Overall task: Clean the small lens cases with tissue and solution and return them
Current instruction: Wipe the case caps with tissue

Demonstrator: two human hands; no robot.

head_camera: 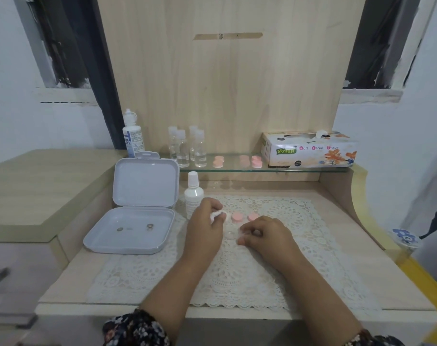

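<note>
Item: small lens cases, round pink plastic. Two pink caps lie on the mat just beyond the right hand's fingertips, side by side, set out within reach for wiping. More pink cases wait on the glass shelf, well beyond both grips, likely the return spot.

Right hand: fingers curled down and pinched on something small and pale against the mat; whether it is a clear case part or tissue I cannot tell. Holding it low probably steadies it for cleaning.

Left hand: thumb and fingers pinched on a wad of white tissue, lifted slightly, ready to wipe.

White squeeze bottle of solution: upright, capped, just behind the left grip, handy for wetting.

White lace mat: under both hands, a soft rest.

Grey hinged plastic box: open, left of the left grip, two small dark bits inside.

Floral tissue box: on the shelf, far beyond the right grip.
</note>
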